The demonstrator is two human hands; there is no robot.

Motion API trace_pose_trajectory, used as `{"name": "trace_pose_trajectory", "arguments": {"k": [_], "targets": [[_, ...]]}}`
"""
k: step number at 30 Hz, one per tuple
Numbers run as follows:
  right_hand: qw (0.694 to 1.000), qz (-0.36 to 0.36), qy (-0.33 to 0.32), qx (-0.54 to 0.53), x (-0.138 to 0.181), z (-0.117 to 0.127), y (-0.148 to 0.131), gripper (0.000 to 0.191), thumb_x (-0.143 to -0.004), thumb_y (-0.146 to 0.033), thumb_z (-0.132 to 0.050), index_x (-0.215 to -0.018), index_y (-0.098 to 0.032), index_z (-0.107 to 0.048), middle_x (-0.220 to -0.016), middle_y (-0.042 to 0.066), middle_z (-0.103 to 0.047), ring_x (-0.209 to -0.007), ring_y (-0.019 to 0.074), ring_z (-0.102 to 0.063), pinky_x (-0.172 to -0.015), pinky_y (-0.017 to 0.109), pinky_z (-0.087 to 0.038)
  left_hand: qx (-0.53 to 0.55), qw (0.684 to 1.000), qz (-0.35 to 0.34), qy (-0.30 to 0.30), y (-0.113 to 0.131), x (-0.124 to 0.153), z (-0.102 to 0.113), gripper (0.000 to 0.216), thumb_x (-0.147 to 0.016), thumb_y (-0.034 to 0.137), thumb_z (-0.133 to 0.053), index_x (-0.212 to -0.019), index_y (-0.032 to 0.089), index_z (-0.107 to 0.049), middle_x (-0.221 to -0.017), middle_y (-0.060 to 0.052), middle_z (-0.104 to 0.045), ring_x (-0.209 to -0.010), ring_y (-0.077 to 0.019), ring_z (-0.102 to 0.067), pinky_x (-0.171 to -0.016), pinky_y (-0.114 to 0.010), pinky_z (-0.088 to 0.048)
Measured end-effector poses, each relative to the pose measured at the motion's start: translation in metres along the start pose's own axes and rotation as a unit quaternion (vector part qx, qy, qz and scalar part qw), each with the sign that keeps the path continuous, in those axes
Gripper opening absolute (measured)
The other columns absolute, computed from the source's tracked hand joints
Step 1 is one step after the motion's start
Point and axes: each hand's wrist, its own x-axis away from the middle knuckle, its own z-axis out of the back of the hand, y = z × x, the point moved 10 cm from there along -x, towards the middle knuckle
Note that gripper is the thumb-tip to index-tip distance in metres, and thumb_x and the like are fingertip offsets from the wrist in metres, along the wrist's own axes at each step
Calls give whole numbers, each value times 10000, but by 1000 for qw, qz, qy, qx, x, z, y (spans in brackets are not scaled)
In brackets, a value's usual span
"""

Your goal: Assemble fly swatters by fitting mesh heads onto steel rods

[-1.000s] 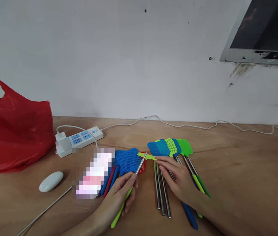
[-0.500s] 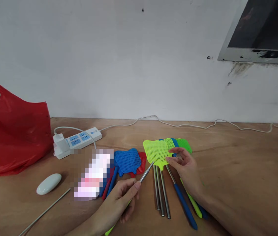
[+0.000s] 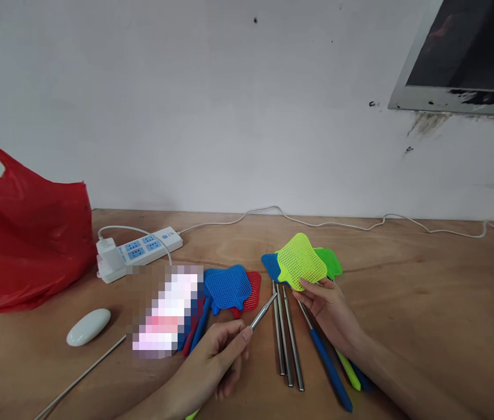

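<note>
A yellow-green mesh fly swatter head (image 3: 302,261) is pinched at its lower right edge by my right hand (image 3: 328,303), its short neck pointing down and left. My left hand (image 3: 224,356) grips a silver telescopic rod (image 3: 262,314) with a yellow-green handle end (image 3: 193,415) below the hand. The rod's tip sits just below the neck, apart from it. Under the raised head are a blue swatter head (image 3: 270,267) and a green one (image 3: 331,261), partly covered. Several bare metal rods (image 3: 290,344) lie between my hands.
To the left lie stacked blue swatter heads (image 3: 229,286) and a red one (image 3: 254,291), beside a blurred bright screen (image 3: 168,315). Farther left are a white mouse-shaped object (image 3: 89,326), a power strip (image 3: 146,248) and a red plastic bag (image 3: 28,239). A blue-handled swatter (image 3: 329,367) lies near my right forearm.
My right hand has turned the yellow-green head so its neck swings toward the left, and lifted it slightly. The blue head beneath now shows. My left hand stays nearly still with the rod.
</note>
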Motion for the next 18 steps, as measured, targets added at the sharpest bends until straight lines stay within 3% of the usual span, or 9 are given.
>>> {"name": "trace_pose_trajectory", "arguments": {"k": [6, 18], "targets": [[998, 14, -55, 30, 9, -17, -6, 241, -650, -176, -877, -863, -210, -770, -898, 5, -752, -735, 142, -658, -613, 227, -556, -2, 1000, 3, 4, 3, 3, 0, 524, -877, 722, -490, -747, 215, -473, -364, 113, -422, -294, -62, -286, -354, -184, -205], [995, 34, -63, 64, 7, -15, -9, 277, -647, -211, -887, -888, -216, -748, -853, -6, -741, -664, 137, -639, -544, 233, -503, -8, 1000, -6, -6, 2, 1, 1, 509, -898, 707, -477, -761, 216, -471, -374, 116, -416, -298, -63, -290, -341, -167, -216]]}}
